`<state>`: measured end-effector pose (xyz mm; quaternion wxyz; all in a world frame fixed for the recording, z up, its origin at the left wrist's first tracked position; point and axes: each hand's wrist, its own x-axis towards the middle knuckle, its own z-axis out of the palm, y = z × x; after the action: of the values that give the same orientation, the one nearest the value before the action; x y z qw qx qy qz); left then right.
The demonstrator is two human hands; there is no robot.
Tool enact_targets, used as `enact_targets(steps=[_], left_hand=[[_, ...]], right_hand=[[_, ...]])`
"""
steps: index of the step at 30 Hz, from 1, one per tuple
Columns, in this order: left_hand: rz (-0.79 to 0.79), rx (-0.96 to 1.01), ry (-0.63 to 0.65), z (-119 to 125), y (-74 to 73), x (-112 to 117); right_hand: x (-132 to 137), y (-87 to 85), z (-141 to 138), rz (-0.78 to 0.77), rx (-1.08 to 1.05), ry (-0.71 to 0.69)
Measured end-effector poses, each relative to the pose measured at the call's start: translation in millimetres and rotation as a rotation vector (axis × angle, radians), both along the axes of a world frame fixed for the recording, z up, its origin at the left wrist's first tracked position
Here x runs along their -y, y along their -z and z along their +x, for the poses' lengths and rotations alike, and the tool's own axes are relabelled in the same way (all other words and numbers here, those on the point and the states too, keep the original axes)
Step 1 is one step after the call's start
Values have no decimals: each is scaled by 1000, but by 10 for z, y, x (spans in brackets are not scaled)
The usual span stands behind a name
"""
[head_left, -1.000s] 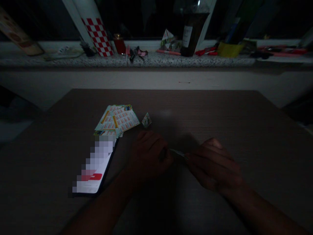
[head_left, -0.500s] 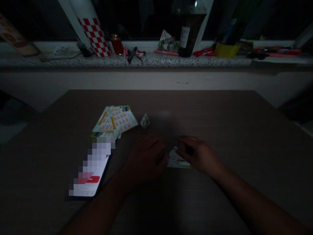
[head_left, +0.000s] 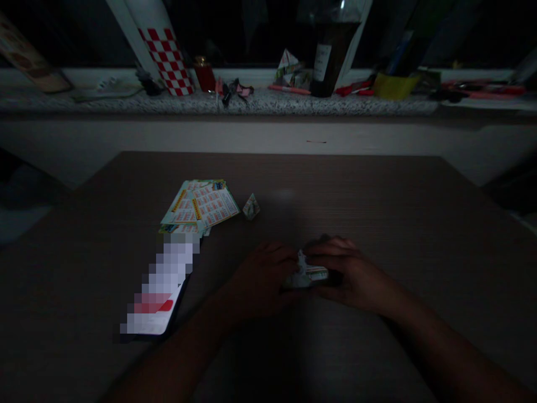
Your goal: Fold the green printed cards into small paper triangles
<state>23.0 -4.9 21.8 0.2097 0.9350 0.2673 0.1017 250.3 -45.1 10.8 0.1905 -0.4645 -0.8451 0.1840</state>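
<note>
One part-folded, pale printed paper (head_left: 315, 273) is pinched between the left hand (head_left: 265, 274) and right hand (head_left: 353, 274); beyond the left hand, one small diamond-shaped folded paper (head_left: 251, 207) is seemingly finished, green-and-white rectangular paper cards (head_left: 215, 207) left unfolded.

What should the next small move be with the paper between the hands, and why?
Probably a light press of the right hand on the raised part of the paper, with the left hand steadying it: the hands are at its two sides, and that part seems to stand up between them rather than lie flat. The dim light hides the exact folds.
</note>
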Motion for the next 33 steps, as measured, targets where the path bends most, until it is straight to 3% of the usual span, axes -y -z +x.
enact_targets(steps=[22,33], left_hand=[[17,9,-25,17,-24,-14],[-4,125,-187,138,194,3]], right_hand=[[-22,-20,-43,-5,5,-5],[-58,92,-83,71,-12,44]])
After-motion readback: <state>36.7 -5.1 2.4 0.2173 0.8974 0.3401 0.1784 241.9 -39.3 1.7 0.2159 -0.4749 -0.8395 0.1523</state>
